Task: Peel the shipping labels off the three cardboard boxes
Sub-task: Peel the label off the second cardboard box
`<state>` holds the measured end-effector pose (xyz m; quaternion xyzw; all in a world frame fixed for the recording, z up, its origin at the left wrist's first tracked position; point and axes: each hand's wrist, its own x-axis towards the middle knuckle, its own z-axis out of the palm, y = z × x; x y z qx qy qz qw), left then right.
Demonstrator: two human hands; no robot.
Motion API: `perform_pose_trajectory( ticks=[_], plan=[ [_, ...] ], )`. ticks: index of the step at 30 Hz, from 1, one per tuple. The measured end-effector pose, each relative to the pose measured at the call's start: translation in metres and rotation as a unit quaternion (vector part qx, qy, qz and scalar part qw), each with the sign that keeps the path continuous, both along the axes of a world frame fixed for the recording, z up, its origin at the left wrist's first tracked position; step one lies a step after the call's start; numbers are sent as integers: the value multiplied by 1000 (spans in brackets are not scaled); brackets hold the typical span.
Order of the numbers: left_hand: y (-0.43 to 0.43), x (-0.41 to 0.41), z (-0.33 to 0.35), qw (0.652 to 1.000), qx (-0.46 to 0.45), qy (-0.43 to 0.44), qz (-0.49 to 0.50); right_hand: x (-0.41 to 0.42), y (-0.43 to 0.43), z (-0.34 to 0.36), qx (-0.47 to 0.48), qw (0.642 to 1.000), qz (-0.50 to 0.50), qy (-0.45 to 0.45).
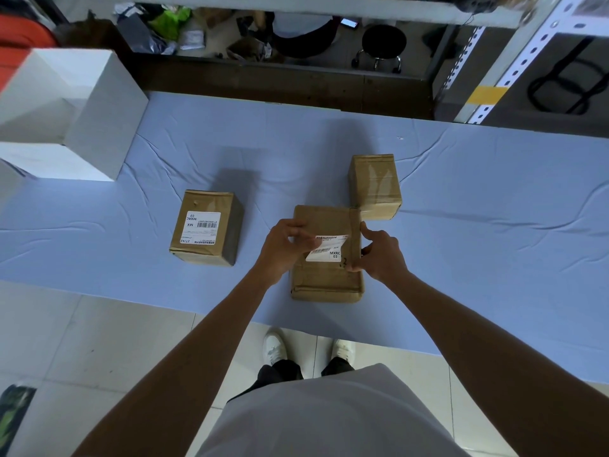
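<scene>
Three cardboard boxes lie on the blue table (461, 209). The middle box (324, 278) sits near the front edge. Its white label (328, 249) is partly lifted, and my left hand (285, 245) pinches the label's left end. My right hand (379, 252) grips the box's right edge, thumb on top. The left box (206, 227) carries a full label (200, 227) flat on its top. The right box (375, 186) stands behind the middle one, and its top shows only clear tape.
A large white box (82, 110) stands at the table's far left corner. Beyond the table there are a dark shelf unit with clutter, a black stool (382, 44) and a perforated metal post (514, 57). My feet stand on tiled floor below the front edge.
</scene>
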<state>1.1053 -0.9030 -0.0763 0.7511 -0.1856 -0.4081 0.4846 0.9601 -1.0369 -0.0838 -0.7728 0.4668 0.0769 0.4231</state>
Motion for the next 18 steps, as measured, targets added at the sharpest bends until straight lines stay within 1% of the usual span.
perform_pose_trajectory(
  ticks=[13,18],
  plan=[
    [-1,-1,3,999,-20,33,11,0,2,7,10,1000,-4,-9],
    [-2,-1,5,1000,-10,15,4,-1,2,9,10,1000,-5,-9]
  ],
)
